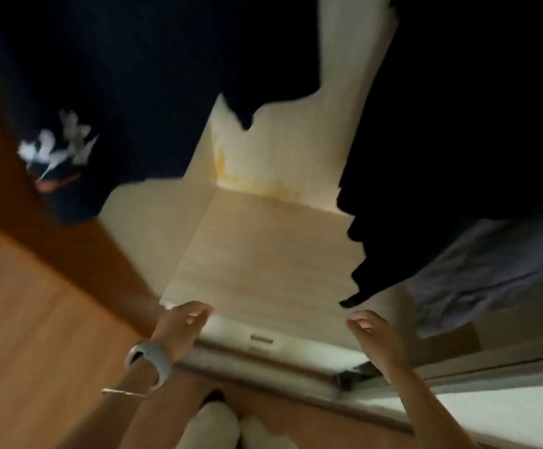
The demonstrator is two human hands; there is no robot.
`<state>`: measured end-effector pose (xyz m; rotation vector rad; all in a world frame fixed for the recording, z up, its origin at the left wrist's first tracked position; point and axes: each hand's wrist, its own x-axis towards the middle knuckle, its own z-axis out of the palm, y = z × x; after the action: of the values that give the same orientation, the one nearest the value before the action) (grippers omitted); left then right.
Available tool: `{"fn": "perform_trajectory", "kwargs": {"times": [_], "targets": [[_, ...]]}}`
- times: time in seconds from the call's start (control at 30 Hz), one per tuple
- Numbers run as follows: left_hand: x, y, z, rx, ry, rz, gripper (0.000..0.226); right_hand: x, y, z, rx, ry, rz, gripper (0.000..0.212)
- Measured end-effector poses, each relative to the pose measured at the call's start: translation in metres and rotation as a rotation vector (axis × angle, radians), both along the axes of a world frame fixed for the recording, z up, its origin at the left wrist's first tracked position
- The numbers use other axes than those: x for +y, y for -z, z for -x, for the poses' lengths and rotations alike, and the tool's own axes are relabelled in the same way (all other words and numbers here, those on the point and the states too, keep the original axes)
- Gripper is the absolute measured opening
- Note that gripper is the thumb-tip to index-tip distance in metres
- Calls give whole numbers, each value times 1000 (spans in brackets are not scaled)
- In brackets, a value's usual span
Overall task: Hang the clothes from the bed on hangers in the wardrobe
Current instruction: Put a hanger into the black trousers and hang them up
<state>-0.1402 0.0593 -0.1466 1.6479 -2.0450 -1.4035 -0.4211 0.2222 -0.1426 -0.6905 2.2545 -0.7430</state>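
I look down into the open wardrobe (pixel 257 241), whose pale floor panel fills the middle of the blurred view. A dark navy garment with a white and orange print (pixel 108 92) hangs at the upper left. A black garment (pixel 457 124) hangs at the upper right, its hem reaching down near my right hand. A bluish-grey garment (pixel 477 270) shows beneath it at the right. My left hand (pixel 186 325), with a grey watch on the wrist, hovers over the wardrobe's front edge, fingers loosely curled and holding nothing. My right hand (pixel 373 335) is likewise free. No hanger is visible.
A brown wooden wardrobe door (pixel 79 254) stands open at the left above the wooden floor (pixel 37 351). The sliding-door track (pixel 263 358) runs along the wardrobe's front. My pale trouser legs (pixel 218 426) show at the bottom.
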Motion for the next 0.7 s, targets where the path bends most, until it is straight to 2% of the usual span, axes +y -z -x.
{"fn": "perform_trajectory", "kwargs": {"times": [0.1,0.2,0.3,0.47,0.57,0.7], "targets": [[54,48,-89,-163,-207,-142,22,2,37,-29,-101,-166,-141,6],[117,75,-156,-206,-413,-263,23,1,62,-58,-142,-360,-277,9],[166,81,-195,-246,-613,-303,17,-10,75,-87,-154,-524,-398,13],[209,102,-248,-112,-988,-441,18,-52,91,-147,-148,-687,-567,6],[207,110,-279,14,-1214,-538,24,-89,103,-186,-135,-728,-643,13],[190,124,-330,196,-1504,-613,21,-150,115,-246,-80,-838,-674,23]]}}
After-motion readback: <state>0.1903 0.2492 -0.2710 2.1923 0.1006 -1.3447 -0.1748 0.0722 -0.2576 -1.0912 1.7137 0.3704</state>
